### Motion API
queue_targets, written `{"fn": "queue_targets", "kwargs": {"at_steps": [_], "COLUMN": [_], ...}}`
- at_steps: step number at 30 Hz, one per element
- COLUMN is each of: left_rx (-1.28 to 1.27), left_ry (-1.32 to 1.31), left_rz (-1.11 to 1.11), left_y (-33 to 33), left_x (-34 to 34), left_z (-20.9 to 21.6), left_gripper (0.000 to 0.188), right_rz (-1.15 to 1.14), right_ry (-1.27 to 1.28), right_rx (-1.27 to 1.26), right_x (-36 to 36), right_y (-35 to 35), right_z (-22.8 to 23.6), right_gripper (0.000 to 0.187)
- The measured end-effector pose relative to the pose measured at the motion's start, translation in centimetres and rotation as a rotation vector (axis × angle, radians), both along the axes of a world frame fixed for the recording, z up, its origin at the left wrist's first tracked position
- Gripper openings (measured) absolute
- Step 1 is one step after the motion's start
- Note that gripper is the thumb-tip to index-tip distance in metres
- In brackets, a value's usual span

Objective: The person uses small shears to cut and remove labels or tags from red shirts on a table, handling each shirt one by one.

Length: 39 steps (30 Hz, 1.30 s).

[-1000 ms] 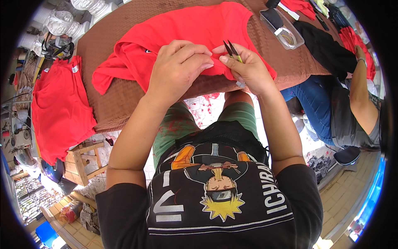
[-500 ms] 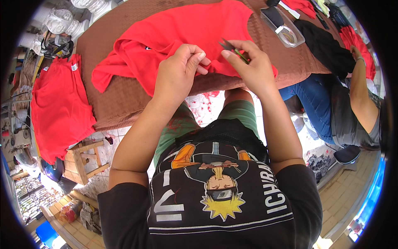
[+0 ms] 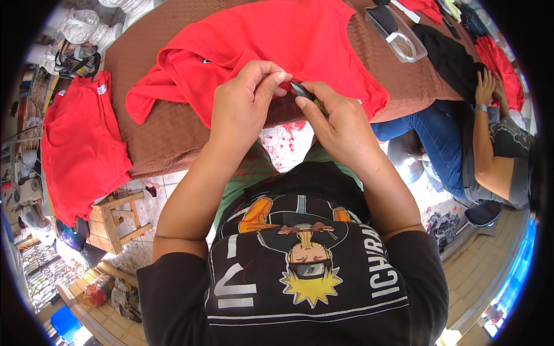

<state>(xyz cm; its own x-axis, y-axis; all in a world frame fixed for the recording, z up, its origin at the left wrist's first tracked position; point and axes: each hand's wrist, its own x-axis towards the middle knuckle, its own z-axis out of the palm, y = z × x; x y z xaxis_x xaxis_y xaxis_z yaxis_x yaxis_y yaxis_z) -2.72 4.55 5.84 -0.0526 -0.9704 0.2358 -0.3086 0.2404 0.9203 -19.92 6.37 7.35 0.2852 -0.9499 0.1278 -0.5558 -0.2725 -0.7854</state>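
Observation:
A red garment (image 3: pixel 254 40) lies spread over the near part of the table, its lower edge coming up to my hands. My left hand (image 3: pixel 245 101) is closed in a pinch at that edge; what sits between thumb and finger is too small to make out. In my right hand (image 3: pixel 343 115) is a pair of thread snips (image 3: pixel 301 90), gripped around the green handle. Their dark blades point left, right beside my left fingertips and the red cloth.
A brown cloth covers the table (image 3: pixel 135 57). Another red garment (image 3: pixel 86 150) hangs at the left above a wooden stool (image 3: pixel 118 222). At the right stand a clear plastic box (image 3: pixel 404 43) and black cloth (image 3: pixel 444 60). A co-worker's hands (image 3: pixel 487 86) are near red fabric there.
My right hand has moved down and left, bringing the snips' blades to my left fingertips. My left hand stays pinched in nearly the same place. The co-worker's arm has shifted, and both hands now show.

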Motion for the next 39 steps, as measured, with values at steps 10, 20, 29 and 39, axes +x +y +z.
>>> {"fn": "queue_targets", "kwargs": {"at_steps": [10, 20, 29, 39], "left_rx": [-0.012, -0.610, -0.608, -0.136], "left_ry": [0.003, -0.128, 0.087, -0.160], "left_rz": [0.011, -0.401, -0.121, -0.003], "left_y": [0.9, 0.2, 3.4, 2.1], "left_x": [-0.2, 4.4, 6.4, 3.8], "left_z": [0.5, 5.1, 4.9, -0.7], "left_gripper": [0.014, 0.041, 0.028, 0.032], "right_rz": [-0.016, -0.081, -0.127, -0.150], "right_ry": [0.006, -0.048, -0.026, 0.120], "right_rx": [-0.066, -0.232, -0.216, -0.423], "right_x": [0.1, -0.4, -0.6, -3.8], "right_y": [0.0, -0.6, -0.9, -4.7], "right_z": [-0.6, -0.6, 0.2, 3.0], "right_gripper": [0.028, 0.023, 0.035, 0.022]}}
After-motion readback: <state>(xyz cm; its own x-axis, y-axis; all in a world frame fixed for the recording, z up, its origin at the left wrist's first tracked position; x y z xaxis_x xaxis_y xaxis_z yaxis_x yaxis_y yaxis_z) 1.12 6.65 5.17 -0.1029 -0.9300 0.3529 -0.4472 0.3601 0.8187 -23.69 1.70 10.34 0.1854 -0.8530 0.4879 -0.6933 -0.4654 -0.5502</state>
